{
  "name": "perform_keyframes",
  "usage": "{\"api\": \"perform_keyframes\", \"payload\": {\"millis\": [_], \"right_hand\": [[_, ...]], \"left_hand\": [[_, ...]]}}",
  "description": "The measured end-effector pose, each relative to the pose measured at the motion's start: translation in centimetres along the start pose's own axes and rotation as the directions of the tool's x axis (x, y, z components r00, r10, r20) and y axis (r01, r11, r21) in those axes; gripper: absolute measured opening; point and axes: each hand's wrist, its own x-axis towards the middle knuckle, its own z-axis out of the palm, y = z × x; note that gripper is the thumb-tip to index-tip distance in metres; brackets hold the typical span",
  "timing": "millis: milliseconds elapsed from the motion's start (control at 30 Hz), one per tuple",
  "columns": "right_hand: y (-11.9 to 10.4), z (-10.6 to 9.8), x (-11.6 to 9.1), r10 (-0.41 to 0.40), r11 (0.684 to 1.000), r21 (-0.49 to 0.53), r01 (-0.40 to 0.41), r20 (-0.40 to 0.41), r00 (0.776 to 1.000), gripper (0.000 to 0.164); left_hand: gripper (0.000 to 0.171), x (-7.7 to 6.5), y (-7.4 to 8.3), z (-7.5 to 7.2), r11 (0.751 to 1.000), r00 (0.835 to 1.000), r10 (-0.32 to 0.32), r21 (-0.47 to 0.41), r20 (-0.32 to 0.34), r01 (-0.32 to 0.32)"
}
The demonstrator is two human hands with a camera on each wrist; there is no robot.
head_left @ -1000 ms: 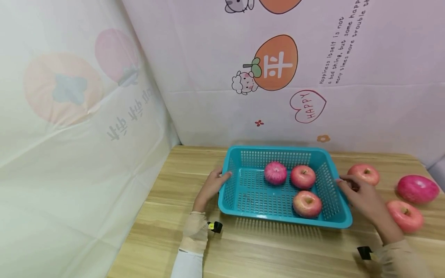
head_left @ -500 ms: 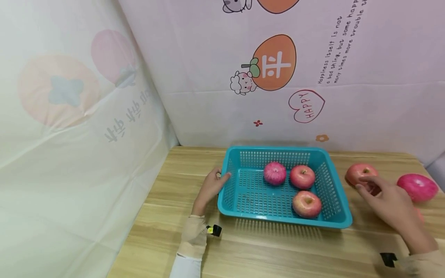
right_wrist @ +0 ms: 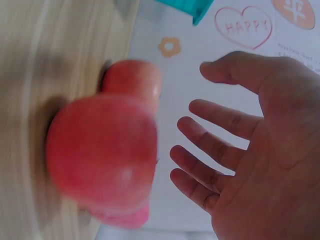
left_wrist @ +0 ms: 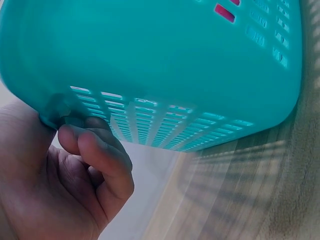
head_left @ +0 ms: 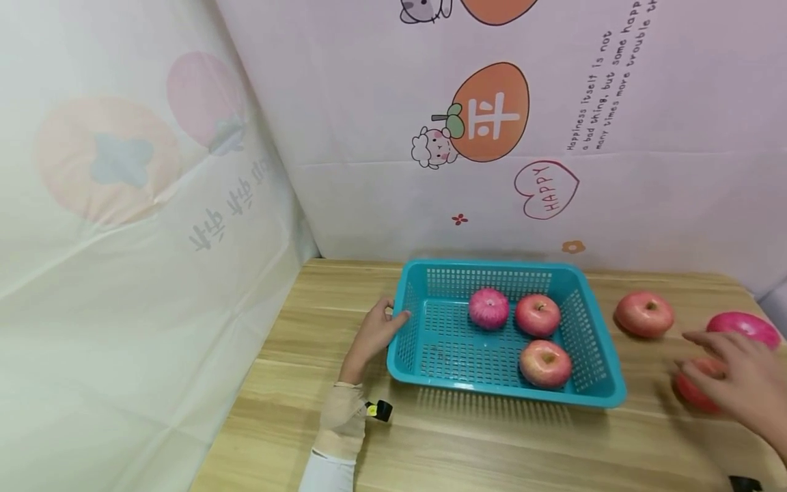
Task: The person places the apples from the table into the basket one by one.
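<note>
My left hand [head_left: 371, 335] grips the left rim of a teal plastic basket [head_left: 486, 389], thumb over the edge; the left wrist view shows its fingers [left_wrist: 107, 160] curled beneath the rim. In the basket lie a pink ridged round fruit [head_left: 488, 309] and two red apples, one at the back [head_left: 537, 316] and one in front [head_left: 545, 364]. My right hand [head_left: 747, 379], blurred, hovers over an apple [head_left: 693, 395] on the table and partly hides it. In the right wrist view the fingers are spread, apart from that apple [right_wrist: 102, 150].
Another apple [head_left: 644, 314] sits on the wooden table [head_left: 492, 451] to the right of the basket. A pink oval fruit [head_left: 744, 326] lies farther right, behind the right hand. A printed cloth [head_left: 369, 205] hangs along the table's back edge.
My right hand has left the basket's right rim and moved right, past the far apple, to above the near apple. The left hand and basket stay put.
</note>
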Motion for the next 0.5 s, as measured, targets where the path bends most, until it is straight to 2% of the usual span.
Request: {"api": "perform_keyframes", "payload": {"millis": [133, 333, 433, 500], "right_hand": [[1.7, 0.2, -0.9, -0.032, 0.999, 0.001, 0.032, -0.023, 0.999, 0.052], [3.4, 0.5, -2.0, -0.048, 0.987, 0.147, 0.065, -0.112, 0.992, 0.064], [3.9, 0.5, -2.4, -0.027, 0.982, 0.185, 0.046, -0.103, 0.994, 0.077], [4.3, 0.7, -2.7, -0.014, 0.982, 0.187, 0.032, -0.093, 0.996, 0.080]], "left_hand": [[0.031, -0.1, -0.1, 0.1, 1.000, 1.000, 0.001, -0.001, -0.005, -0.001], [0.028, -0.2, -0.2, 0.2, 1.000, 1.000, 0.001, 0.024, -0.019, -0.001], [0.032, -0.2, -0.3, 0.3, 1.000, 1.000, 0.004, 0.024, -0.016, -0.004], [0.033, -0.2, -0.3, 0.3, 1.000, 1.000, 0.007, 0.022, -0.016, -0.007]]}}
